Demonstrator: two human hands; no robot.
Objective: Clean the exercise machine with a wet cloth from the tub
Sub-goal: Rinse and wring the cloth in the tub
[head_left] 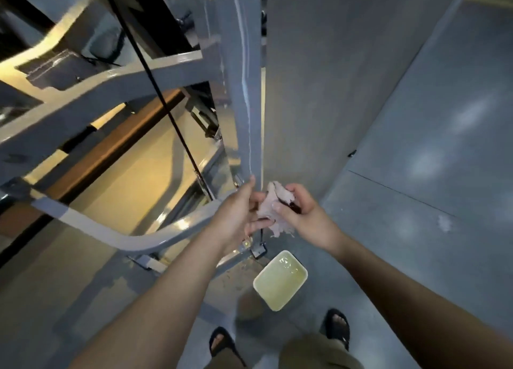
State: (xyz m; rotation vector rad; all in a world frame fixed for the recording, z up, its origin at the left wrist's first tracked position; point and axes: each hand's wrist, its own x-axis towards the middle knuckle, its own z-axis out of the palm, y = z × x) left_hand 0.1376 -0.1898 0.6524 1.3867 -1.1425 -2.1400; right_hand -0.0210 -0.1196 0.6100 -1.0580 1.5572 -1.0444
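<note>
A pale, crumpled wet cloth (270, 207) hangs between both my hands in front of the machine's grey upright post (244, 90). My right hand (302, 213) grips the cloth's upper part with curled fingers. My left hand (238, 216) is beside it with straight fingers against the cloth's left side. Below on the floor sits the white rectangular tub (280, 279) holding yellowish water. The grey exercise machine frame (111, 85) fills the left side, with a curved lower bar (155, 238).
A black cable (166, 110) runs diagonally down through the frame. A grey wall panel (319, 90) stands right of the post. My sandalled feet (336, 327) stand near the tub on the grey floor (416, 202).
</note>
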